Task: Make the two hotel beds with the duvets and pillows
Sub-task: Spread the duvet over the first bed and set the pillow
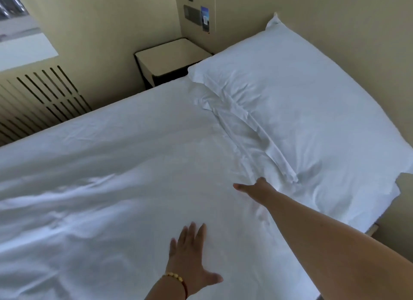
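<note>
White cotton duvet (111, 188), thin and rumpled, lies spread flat over the bed, covering nearly all of it from the fingers outward to the far edge. Looks light, soft and limp: no stiffness, folds wherever pushed, slides easily over the sheet beneath. Creases run in long ridges to the left of the left hand's fingertips. Judgement: palms flat smooth it well; to shift it, pinch the top hem or a corner, since a grip in the middle only bunches fabric.

Left hand (190, 257), fingers (193, 232) straight and slightly spread, presses palm-down on the duvet, holding nothing. A beaded gold bracelet with red cord (176, 279) sits at its wrist.

Right hand (257, 188) reaches further ahead, arm extended, thumb out to the left; it rests on the duvet's crumpled top hem. Its fingers are mostly hidden behind the hand, so cannot tell if they pinch fabric or lie flat.

White plump pillow in a flanged cotton case (301, 103) lies just beyond the right fingers, at the head of the bed against the beige wall (346, 31). Soft, light, squashy; best taken by both short ends. Its loose flange overlaps the duvet hem near the right fingertips.

Farther beyond the fingers: a cream-topped dark bedside table (169, 56), and left of it a slatted beige radiator cover (40, 94) under a window.

Only one bed is in view.
</note>
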`<state>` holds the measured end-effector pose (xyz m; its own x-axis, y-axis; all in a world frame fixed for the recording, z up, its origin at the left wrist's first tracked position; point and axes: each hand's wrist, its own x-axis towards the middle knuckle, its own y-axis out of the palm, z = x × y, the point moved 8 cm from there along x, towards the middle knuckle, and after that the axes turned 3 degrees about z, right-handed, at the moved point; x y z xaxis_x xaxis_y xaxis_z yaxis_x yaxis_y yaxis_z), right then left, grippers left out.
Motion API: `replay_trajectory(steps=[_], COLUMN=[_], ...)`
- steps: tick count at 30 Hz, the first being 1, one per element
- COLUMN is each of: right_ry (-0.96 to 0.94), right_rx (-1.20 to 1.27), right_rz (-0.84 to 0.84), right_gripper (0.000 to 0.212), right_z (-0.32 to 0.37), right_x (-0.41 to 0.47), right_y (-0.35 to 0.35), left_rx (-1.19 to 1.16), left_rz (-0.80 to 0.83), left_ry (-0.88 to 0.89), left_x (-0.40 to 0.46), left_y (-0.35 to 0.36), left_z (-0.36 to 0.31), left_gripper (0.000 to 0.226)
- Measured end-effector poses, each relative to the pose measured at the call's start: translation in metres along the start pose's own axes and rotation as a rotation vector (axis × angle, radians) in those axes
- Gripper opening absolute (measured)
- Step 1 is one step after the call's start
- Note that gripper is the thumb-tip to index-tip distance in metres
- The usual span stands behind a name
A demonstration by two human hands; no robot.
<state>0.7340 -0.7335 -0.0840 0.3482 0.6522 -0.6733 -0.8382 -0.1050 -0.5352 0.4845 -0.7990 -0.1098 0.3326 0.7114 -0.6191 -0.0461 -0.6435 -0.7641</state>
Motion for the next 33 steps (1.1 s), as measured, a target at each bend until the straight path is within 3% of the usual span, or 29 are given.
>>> replay_trajectory(steps=[4,9,12,15,19,21,24,26,28,30,33], right_ry=[0.041,0.062,0.069,0.065,0.003,-0.039,-0.118,-0.173,-0.228,-0.292,-0.394], right_rx=[0.101,0.245,0.322,0.454,0.515,0.529,0.488,0.474,0.487,0.497,0.498], right_rz=[0.104,0.22,0.278,0.348,0.339,0.315,0.299,0.32,0.341,0.346,0.342], right_gripper=[0.106,0.082,0.086,0.059,0.05,0.045,0.035,0.033,0.034,0.034,0.029], right_z=[0.005,0.011,0.011,0.017,0.032,0.042,0.056,0.064,0.073,0.084,0.103], right_x=[0.045,0.078,0.085,0.081,0.069,0.059,0.039,0.026,0.008,-0.009,-0.035], right_y=[0.017,0.045,0.059,0.068,0.073,0.066,0.043,0.029,0.017,0.003,-0.03], left_rx=[0.054,0.03,-0.012,-0.043,-0.147,-0.273,-0.895,-1.067,-0.842,-0.608,-0.473], left_rz=[0.036,-0.001,-0.032,-0.073,-0.11,-0.097,-0.025,-0.243,-0.389,-0.381,-0.387], left_ry=[-0.068,-0.083,-0.062,-0.016,-0.018,-0.034,-0.02,-0.058,-0.164,-0.246,-0.256], left_x=[0.031,0.052,0.057,0.057,0.046,0.035,0.019,0.013,0.014,0.016,0.011], left_y=[0.018,0.021,0.021,0.015,-0.002,-0.013,-0.035,-0.06,-0.077,-0.085,-0.108], left_z=[-0.005,0.003,0.007,0.008,0.01,0.009,0.011,0.028,0.038,0.03,0.002], left_gripper=[0.135,0.129,0.115,0.089,0.055,0.048,0.043,0.044,0.051,0.057,0.06])
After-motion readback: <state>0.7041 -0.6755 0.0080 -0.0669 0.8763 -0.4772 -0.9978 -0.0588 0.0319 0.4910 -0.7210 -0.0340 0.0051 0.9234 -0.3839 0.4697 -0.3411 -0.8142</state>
